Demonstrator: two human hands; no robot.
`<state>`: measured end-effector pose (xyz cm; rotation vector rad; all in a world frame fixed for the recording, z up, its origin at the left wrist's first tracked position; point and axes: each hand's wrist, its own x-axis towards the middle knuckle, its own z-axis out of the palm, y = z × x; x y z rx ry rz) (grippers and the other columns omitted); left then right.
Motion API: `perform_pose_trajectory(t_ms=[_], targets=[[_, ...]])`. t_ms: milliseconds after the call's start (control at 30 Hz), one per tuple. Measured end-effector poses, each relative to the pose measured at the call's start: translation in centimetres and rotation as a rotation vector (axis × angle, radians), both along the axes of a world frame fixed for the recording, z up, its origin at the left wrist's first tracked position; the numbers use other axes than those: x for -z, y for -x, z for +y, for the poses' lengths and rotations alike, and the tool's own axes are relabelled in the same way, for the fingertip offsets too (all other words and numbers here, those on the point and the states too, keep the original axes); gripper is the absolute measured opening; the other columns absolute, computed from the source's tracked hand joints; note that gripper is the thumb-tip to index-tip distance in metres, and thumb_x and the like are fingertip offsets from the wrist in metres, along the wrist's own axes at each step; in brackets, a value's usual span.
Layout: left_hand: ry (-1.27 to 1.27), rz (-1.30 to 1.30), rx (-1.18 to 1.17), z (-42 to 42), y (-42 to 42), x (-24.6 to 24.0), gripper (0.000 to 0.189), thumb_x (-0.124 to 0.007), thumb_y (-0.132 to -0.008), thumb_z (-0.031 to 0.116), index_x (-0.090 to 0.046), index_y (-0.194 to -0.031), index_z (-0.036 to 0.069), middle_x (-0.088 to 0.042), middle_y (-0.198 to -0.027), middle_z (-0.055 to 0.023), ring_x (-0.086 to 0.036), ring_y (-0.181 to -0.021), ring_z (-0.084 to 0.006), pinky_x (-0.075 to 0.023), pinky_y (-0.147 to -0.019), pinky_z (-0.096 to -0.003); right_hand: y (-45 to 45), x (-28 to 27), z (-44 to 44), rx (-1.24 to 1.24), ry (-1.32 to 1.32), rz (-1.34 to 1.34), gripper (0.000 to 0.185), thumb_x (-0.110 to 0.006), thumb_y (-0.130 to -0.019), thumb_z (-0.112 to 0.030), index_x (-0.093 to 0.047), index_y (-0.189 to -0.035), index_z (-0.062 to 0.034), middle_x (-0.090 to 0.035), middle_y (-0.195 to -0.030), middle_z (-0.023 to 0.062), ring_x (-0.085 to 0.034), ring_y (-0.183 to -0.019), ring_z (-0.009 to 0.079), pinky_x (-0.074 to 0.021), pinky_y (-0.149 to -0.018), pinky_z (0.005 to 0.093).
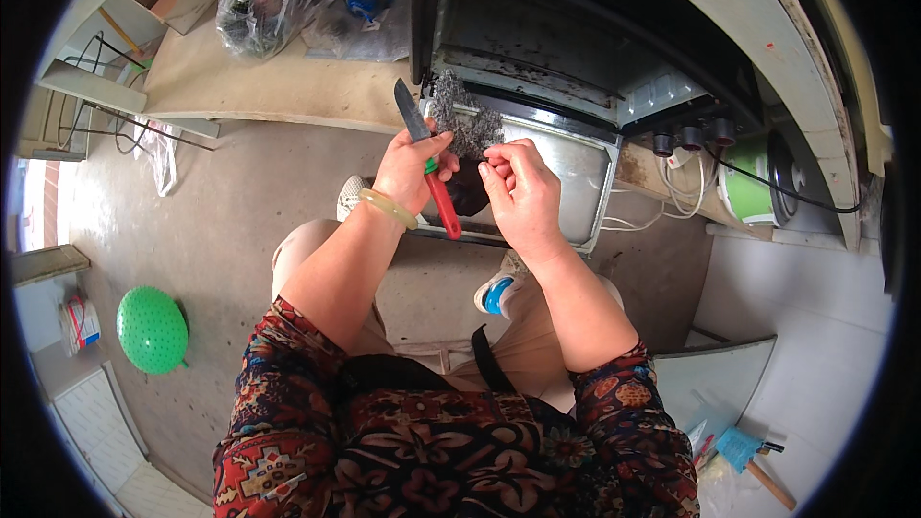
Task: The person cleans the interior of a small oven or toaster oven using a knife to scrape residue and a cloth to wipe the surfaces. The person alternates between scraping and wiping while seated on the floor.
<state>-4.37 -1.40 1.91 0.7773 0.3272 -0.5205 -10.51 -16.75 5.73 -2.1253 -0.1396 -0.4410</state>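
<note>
My left hand (414, 165), with a pale bangle at its wrist, holds a knife (442, 199) with a red handle and a green collar, its dark blade pointing up and away from me. My right hand (524, 191) is close beside it, thumb and fingertips nearly together; whether something small is pinched there cannot be told. Just beyond the fingers lies a grey metal scouring mesh (460, 115), partly over the lowered oven door (568, 183). A dark object (470, 191) sits below the mesh between my hands, partly hidden.
The black countertop oven (547, 29) stands open ahead, with stained inner walls. Clear plastic bags (262, 3) lie on the shelf to its left. A green-and-white appliance (748, 183) and cables are at the right. A green spiky ball (152, 329) rests on the floor at left.
</note>
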Motion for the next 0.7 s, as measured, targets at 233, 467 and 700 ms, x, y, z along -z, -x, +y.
perform_pose_trajectory(t_ms=[233,467,700], targets=[[-0.045,0.035,0.056,-0.4,0.2,-0.4,0.016,-0.060,-0.085,-0.001,-0.051,-0.094,0.010,-0.057,-0.076,-0.0053,-0.057,-0.061,-0.0192,-0.0388,-0.050,-0.0267,-0.7,-0.1,-0.8,0.041,0.120,-0.176,0.020,-0.068,-0.075,0.001,-0.060,-0.093,-0.0010,-0.059,-0.101,0.0108,-0.060,-0.090,0.0235,-0.0495,-0.071,0.0322],[0.010,0.016,0.029,-0.2,0.2,-0.2,0.019,-0.059,-0.085,-0.001,-0.047,-0.098,0.009,-0.058,-0.076,-0.0061,-0.063,-0.063,-0.0210,-0.0425,-0.048,-0.0289,0.1,-0.7,0.3,-0.074,0.049,-0.203,0.016,-0.069,-0.076,-0.002,-0.058,-0.088,0.0001,-0.060,-0.086,0.0128,-0.062,-0.069,0.0240,-0.0508,-0.062,0.0308],[0.037,0.076,-0.016,-0.3,0.2,-0.7,0.017,-0.056,-0.087,-0.002,-0.045,-0.096,0.007,-0.058,-0.077,-0.0109,-0.064,-0.067,-0.0256,-0.0538,-0.056,-0.0384,1.8,1.3,2.5,-0.149,0.187,0.147,0.050,-0.072,-0.074,-0.007,-0.047,-0.117,-0.0038,-0.060,-0.094,0.0131,-0.065,-0.077,0.0273,-0.0543,-0.064,0.0347]])
